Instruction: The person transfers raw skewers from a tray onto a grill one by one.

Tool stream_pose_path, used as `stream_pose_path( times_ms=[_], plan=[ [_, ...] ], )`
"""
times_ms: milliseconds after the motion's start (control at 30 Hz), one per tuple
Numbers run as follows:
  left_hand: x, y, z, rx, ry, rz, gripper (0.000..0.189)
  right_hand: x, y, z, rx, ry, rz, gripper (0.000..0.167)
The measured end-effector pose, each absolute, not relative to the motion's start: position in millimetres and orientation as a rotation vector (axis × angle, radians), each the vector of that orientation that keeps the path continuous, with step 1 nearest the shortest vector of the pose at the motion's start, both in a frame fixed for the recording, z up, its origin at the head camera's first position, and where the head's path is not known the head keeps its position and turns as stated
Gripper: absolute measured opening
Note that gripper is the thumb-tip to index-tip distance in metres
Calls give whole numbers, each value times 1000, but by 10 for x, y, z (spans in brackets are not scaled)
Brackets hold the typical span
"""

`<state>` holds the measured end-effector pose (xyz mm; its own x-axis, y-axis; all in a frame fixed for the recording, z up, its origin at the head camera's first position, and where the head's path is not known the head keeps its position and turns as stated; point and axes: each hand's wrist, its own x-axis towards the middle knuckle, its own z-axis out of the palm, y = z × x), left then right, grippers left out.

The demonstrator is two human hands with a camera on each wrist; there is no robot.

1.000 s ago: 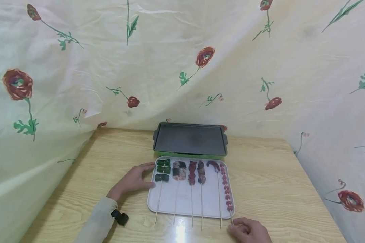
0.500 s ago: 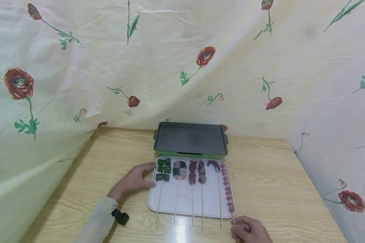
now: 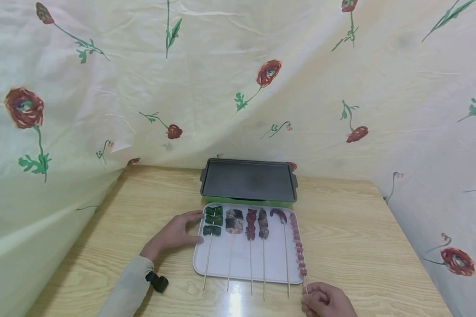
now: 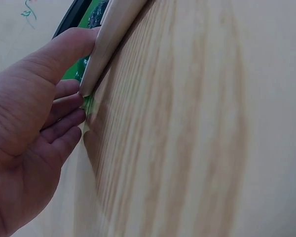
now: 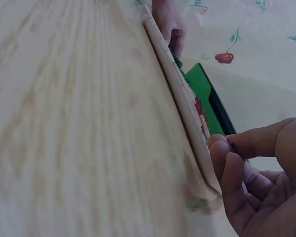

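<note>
Red-pc. skewer (image 3: 299, 250) along R rim of tray (image 3: 275, 264), stick (image 3: 305, 284) end past near edge. Est. light, stiff; pcs. soft, poss. slippery: hold bare stick only. My R grip (image 3: 328, 300): closed pinch on stick end, fingers curled. My L grip (image 3: 177, 231): spread, touching tray's L rim.

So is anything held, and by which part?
The right hand pinches the rightmost skewer by its bare end; the left hand touches the left edge of the tray.
</note>
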<state>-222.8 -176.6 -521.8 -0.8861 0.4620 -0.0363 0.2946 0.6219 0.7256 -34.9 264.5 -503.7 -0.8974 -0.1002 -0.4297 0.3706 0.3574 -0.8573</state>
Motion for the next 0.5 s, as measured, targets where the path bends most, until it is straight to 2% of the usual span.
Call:
stream_pose_path(
  times_ms=[367,500],
  plan=[
    [-2235,-1774,-5233,644,2622,1116,80,-289,2618,-4797,275,2365,-1402,30],
    [-2238,-1775,-5235,645,2621,1121,81,-294,2630,-4685,251,2388,-1426,32]
  ],
)
